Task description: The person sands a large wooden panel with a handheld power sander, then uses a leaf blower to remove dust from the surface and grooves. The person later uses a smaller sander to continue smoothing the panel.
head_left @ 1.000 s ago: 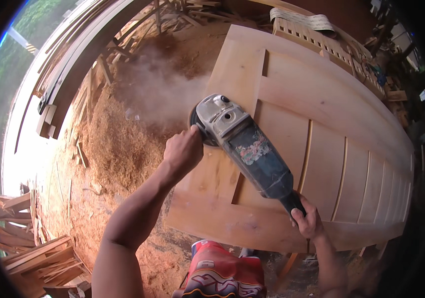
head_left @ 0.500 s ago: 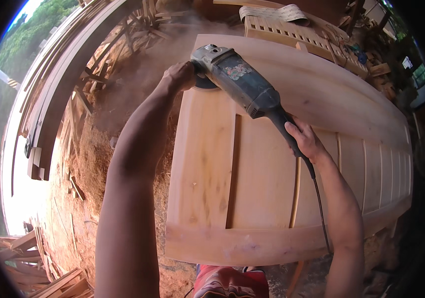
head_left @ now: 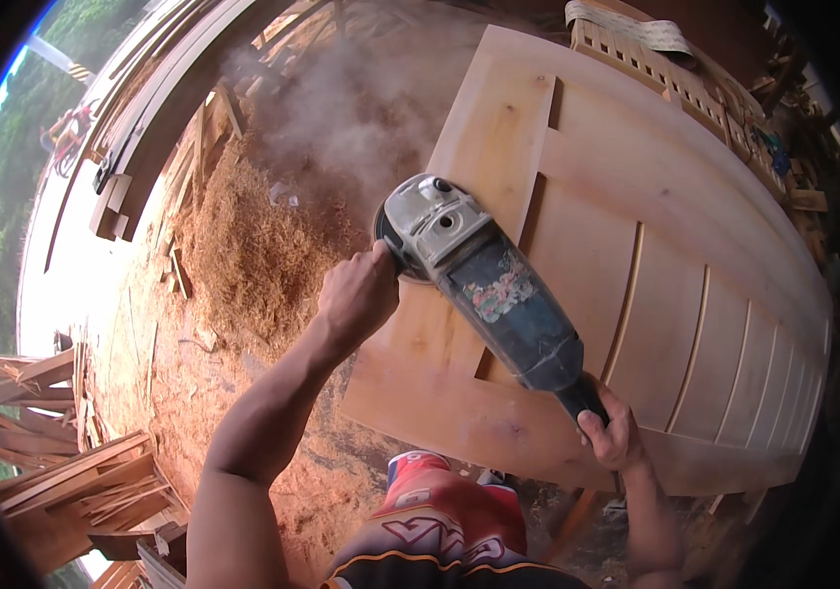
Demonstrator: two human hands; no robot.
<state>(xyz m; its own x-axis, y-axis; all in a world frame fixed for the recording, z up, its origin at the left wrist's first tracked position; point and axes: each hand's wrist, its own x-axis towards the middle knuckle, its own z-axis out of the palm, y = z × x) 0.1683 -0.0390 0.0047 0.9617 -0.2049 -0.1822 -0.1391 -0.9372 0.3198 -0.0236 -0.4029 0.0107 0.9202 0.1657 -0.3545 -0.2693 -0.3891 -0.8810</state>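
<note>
A large angle grinder [head_left: 513, 294], dark with a grey metal head and a worn floral sticker, lies slantwise over a pale wooden panel door [head_left: 577, 285]. My left hand [head_left: 356, 294] is closed round the side handle by the grinder's head. My right hand [head_left: 613, 432] is wrapped round the rear handle, thumb on top. Beneath the head, the round disc [head_left: 379, 224] shows only at its edge. It sits at the door's left edge, partly overhanging it; the head hides its contact with the wood. Grooves divide the door into several panels.
Dust [head_left: 351, 118] drifts beyond the door's left edge. Shavings [head_left: 253, 255] are heaped on the floor there. Long beams [head_left: 160, 108] lie at upper left, and scrap boards [head_left: 86, 491] at lower left. A slotted wooden piece [head_left: 626, 54] rests at the far right.
The grinder has come toward me along the door's left edge, both hands still holding it. My head view has shifted, and a thicker dust cloud shows beyond the grinder.
</note>
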